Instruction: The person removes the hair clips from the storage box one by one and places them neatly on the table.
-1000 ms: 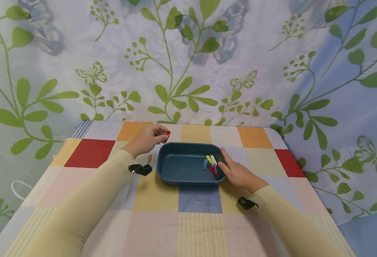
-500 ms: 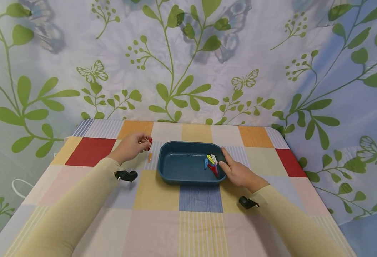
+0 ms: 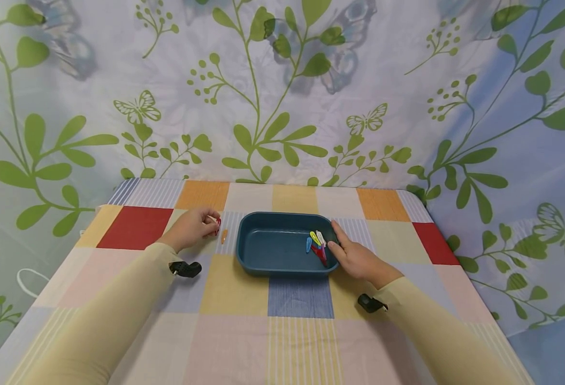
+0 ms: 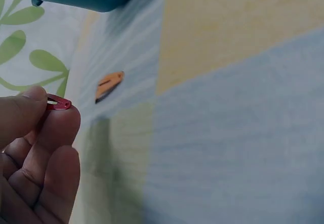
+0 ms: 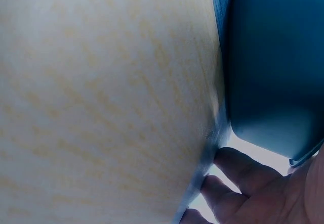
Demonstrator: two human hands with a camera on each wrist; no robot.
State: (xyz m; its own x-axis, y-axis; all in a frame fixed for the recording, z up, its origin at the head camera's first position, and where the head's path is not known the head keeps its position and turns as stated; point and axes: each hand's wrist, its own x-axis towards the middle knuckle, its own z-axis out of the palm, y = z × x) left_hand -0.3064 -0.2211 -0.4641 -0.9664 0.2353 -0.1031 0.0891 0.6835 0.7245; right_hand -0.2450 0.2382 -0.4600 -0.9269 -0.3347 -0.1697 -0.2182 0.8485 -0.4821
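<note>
My left hand [image 3: 191,229] pinches a red snap hair clip [image 4: 59,102] between thumb and fingertips, just left of an orange hair clip [image 3: 224,236] lying on the cloth. In the left wrist view the orange hair clip shows beyond the fingertips. My right hand [image 3: 357,258] holds the right end of a dark blue-green tray [image 3: 258,268], thumb at the rim and fingers along the outside. Several hair clips lie together inside the tray at its right: blue [image 3: 308,245], yellow [image 3: 314,238], white [image 3: 320,238] and red [image 3: 320,256], with a purple piece partly covered.
A patchwork tablecloth [image 3: 302,347] covers the table. Behind it hangs a curtain [image 3: 282,96] with leaves and butterflies. Each wrist carries a small black camera, the left one [image 3: 185,269] and the right one [image 3: 371,303]. A white cable [image 3: 26,286] loops by the left table edge.
My left hand has moved from the tray's back left corner leftward and nearer, bringing the red hair clip down beside the orange one. My right hand has stayed at the tray.
</note>
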